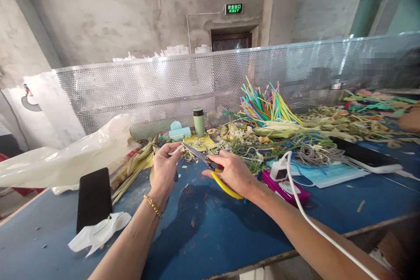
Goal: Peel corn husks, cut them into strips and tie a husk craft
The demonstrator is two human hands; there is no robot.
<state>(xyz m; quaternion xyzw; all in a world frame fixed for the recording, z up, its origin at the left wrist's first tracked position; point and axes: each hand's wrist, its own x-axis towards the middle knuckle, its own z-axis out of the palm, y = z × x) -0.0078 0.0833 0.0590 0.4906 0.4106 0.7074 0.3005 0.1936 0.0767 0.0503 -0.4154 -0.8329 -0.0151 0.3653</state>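
My left hand (165, 164) pinches a small pale strip (176, 149), which looks like dried husk, between thumb and fingers. In my right hand (234, 170) is a pair of scissors with a yellow handle (227, 187). The scissor blades (194, 152) point left, and their tips reach the strip close to my left fingertips. Whether the blades touch the strip I cannot tell. Below and behind the blades lie small pale scraps and a yellow sheet (205, 142) partly covered by dried plant bits.
Dried husks (241, 140) and colourful pipe cleaners (265, 105) are heaped behind my hands. A black phone (94, 199) and white scrap (98, 229) lie left. Right are a magenta power strip (285, 187), white cable (303, 214), blue mask (331, 175) and another person's hand (410, 119).
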